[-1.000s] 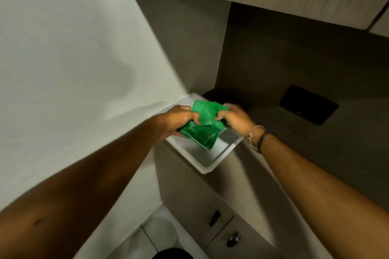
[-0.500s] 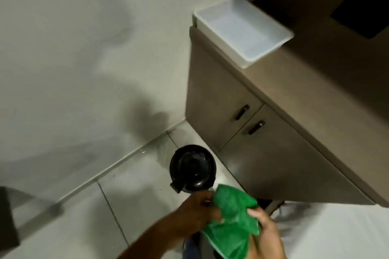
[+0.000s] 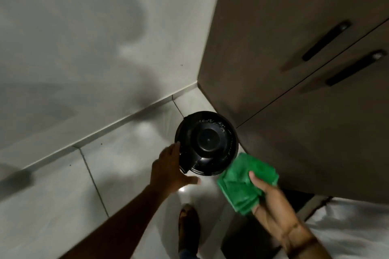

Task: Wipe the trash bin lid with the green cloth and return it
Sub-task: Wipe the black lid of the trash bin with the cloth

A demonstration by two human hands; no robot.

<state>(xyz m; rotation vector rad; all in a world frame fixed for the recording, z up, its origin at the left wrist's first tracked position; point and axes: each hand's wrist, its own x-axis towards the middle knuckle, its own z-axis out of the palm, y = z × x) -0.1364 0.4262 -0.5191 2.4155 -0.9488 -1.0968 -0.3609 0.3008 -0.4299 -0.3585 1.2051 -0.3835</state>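
A round black trash bin with its glossy domed lid (image 3: 208, 141) stands on the floor in the corner between the wall and the cabinet. My left hand (image 3: 170, 168) reaches to the bin's left side, fingers spread, touching or almost touching its rim. Just right of and below the bin, my right hand (image 3: 267, 193) holds the folded green cloth (image 3: 242, 183). The cloth's top corner lies close to the lid's lower right edge.
A brown cabinet (image 3: 294, 69) with two dark handles fills the right side. The grey wall (image 3: 84, 38) meets the pale tiled floor (image 3: 63, 195) at the left. My foot (image 3: 188, 229) is on the tiles below the bin. White fabric (image 3: 353, 227) shows at bottom right.
The view dropped from the countertop tray to the floor bin. My left hand let go of the cloth and reached to the bin; my right hand keeps the cloth.
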